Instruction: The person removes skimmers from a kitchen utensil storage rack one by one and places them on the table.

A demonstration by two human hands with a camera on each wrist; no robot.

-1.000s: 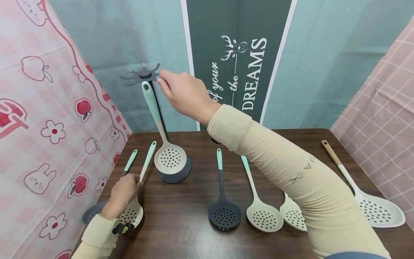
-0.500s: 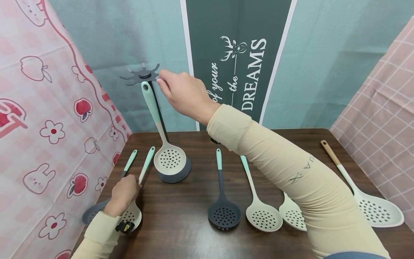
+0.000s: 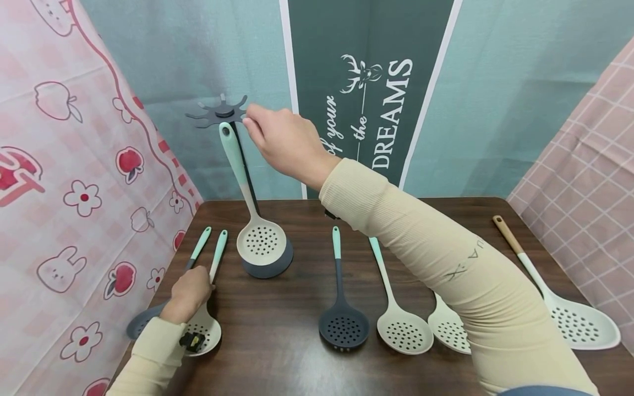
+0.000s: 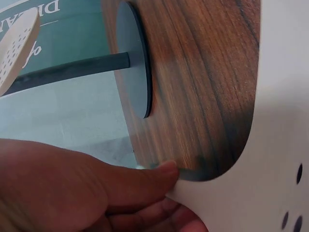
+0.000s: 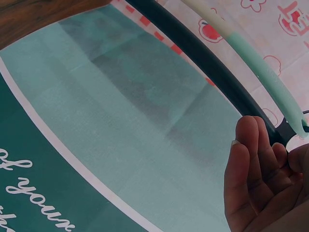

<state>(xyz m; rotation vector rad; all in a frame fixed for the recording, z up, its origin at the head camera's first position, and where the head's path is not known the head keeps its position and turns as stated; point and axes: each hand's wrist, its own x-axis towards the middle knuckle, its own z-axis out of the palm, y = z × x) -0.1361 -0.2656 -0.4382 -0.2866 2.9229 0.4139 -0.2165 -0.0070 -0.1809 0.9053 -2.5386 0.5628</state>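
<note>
My left hand [image 3: 192, 291] pinches the neck of a cream skimmer [image 3: 212, 333] with a mint handle, low at the table's left side. Thumb and curled fingers meet on that neck in the left wrist view, where the wide perforated head [image 4: 282, 145] fills the right. Up at the dark grey utensil rack [image 3: 225, 113], my right hand [image 3: 287, 140] pinches the tip of one hook arm. Another cream skimmer [image 3: 261, 241] hangs from the rack by the hole in its mint handle, in front of the round base [image 3: 269, 269]. The other fingers of my right hand [image 5: 260, 179] are loosely bent.
A dark skimmer [image 3: 142, 323] lies left of my left hand, partly covered by it. Right of centre lie a dark skimmer [image 3: 344, 327], a cream one [image 3: 405, 330], a third [image 3: 449, 324] under my right sleeve, and a wooden-handled one [image 3: 579, 322]. Cloth hangs around the table.
The handle end of the skimmer in my left hand has swung left and a little nearer to me, towards the dark skimmer beside it. My right hand stays at the rack.
</note>
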